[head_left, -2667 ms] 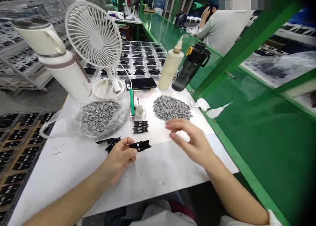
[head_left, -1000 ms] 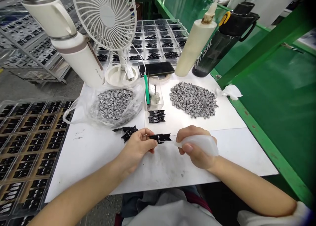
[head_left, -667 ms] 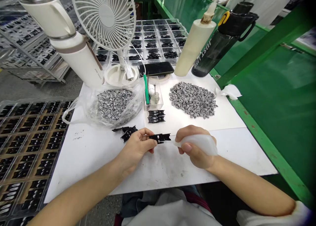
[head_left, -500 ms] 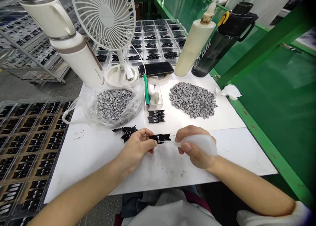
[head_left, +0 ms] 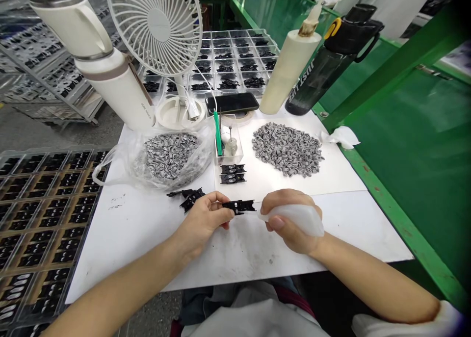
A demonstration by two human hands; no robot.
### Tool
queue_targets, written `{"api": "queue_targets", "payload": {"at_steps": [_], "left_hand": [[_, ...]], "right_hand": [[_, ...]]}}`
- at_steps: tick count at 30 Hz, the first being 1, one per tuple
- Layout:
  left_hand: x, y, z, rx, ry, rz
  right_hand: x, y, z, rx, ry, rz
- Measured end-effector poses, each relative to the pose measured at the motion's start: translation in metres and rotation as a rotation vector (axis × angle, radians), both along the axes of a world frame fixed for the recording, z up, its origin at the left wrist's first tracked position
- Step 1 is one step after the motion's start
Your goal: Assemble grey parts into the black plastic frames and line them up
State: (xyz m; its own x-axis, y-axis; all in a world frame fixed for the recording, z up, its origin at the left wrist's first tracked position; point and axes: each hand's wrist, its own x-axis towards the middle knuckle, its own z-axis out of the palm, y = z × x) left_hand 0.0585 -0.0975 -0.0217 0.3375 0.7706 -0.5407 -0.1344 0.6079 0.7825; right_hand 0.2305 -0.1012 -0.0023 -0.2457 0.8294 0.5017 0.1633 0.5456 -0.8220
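Between thumb and fingers, my left hand (head_left: 208, 213) pinches one end of a black plastic part (head_left: 243, 206) just over the white table. My right hand (head_left: 292, 219) is wrapped round a translucent white squeeze bottle (head_left: 303, 218). The bottle lies sideways in the hand, its thin nozzle aimed left at the lower edge of the black part; whether the tip touches I cannot tell. Beyond the held part lie two similar black parts (head_left: 232, 173) with grey inserts. More black parts (head_left: 192, 198) rest just left of my left hand.
A plastic bag (head_left: 136, 168) of small grey pieces and a loose grey heap (head_left: 287, 148) are on the table. Behind them stand a small clear box (head_left: 235, 155), a phone (head_left: 232, 102), a fan (head_left: 158, 25), several bottles and a compartment tray (head_left: 235, 57). Another tray (head_left: 47, 214) stands left.
My right hand and the squeeze bottle have shifted slightly downward in the view. My left hand and the black part look unmoved.
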Motion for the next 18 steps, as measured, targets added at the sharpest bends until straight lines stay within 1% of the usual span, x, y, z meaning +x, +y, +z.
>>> {"api": "queue_targets", "payload": {"at_steps": [10, 14, 18], "left_hand": [[-0.0010, -0.0002, -0.0022, 0.010, -0.008, -0.001], [-0.0009, -0.0005, -0.0014, 0.009, -0.012, -0.002], [-0.0002, -0.0009, -0.0003, 0.011, -0.016, 0.005]], "right_hand": [[-0.0009, 0.0010, 0.0004, -0.007, 0.002, 0.007], [-0.0009, 0.0014, 0.0001, 0.026, -0.005, 0.017], [-0.0016, 0.0016, 0.0002, 0.021, 0.008, 0.021]]}}
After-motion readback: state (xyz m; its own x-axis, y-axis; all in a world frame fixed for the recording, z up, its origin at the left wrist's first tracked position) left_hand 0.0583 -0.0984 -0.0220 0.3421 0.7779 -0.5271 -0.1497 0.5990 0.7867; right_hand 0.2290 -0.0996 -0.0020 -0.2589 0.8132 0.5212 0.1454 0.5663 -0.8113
